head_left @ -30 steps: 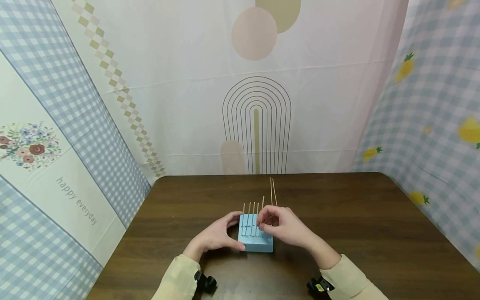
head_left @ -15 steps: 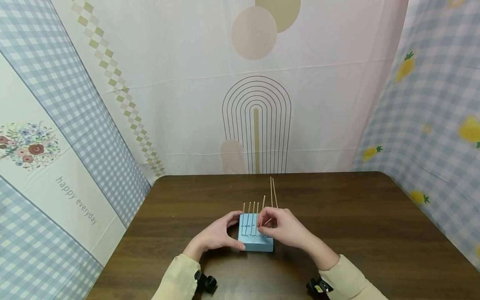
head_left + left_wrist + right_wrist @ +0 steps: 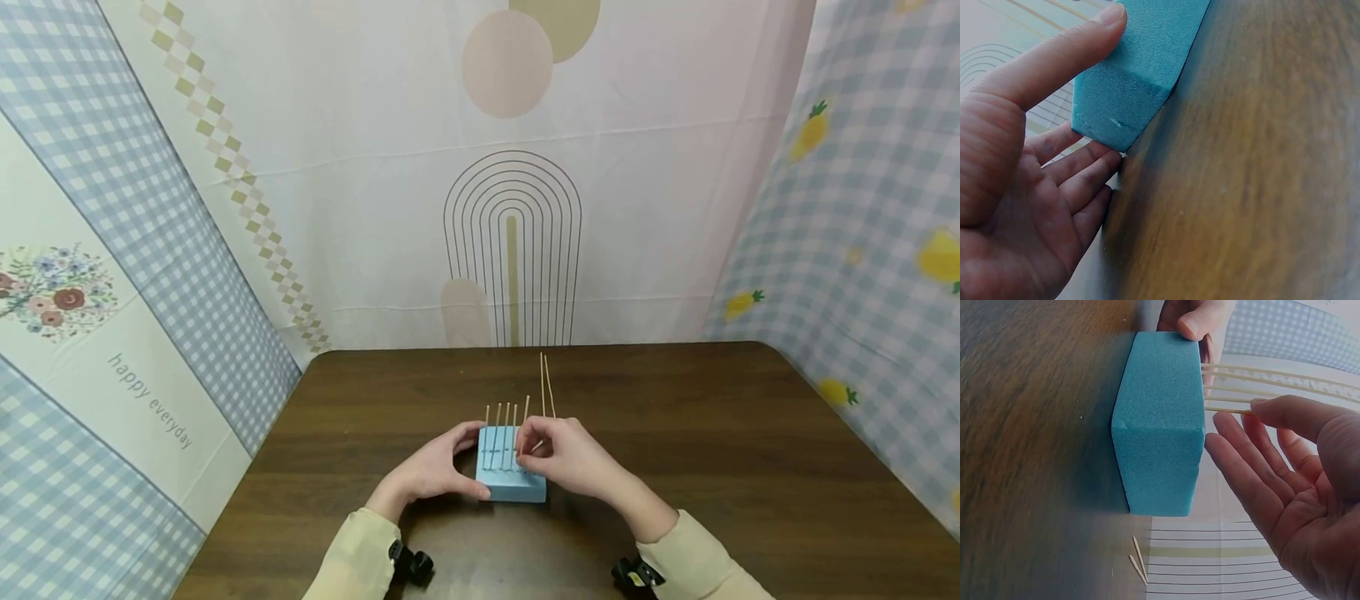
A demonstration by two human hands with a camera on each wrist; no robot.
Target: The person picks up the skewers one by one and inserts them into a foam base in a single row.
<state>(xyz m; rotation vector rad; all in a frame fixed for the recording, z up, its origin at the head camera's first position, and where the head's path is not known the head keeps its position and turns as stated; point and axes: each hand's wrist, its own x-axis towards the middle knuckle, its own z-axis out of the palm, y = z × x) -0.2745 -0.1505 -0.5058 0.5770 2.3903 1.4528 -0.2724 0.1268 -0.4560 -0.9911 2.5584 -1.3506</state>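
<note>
Fingers of your right hand (image 3: 564, 454) pinch a stick (image 3: 524, 414) standing at the block (image 3: 512, 487), beside four already upright; seating it looks like the step in hand, and it calls for a straight downward push. Your left hand (image 3: 435, 468) grips the block's left side, thumb along its near edge. Beyond your right hand two sticks (image 3: 547, 383) lie on the table (image 3: 750, 467).

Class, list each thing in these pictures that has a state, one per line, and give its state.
Foam block: flat on the table, steadied.
Four sticks: upright in the block.
Fifth stick: slightly tilted, pinched.
Two loose sticks: lying on the table.
Left hand: grips the block's side.
Right hand: pinches the fifth stick.
</note>
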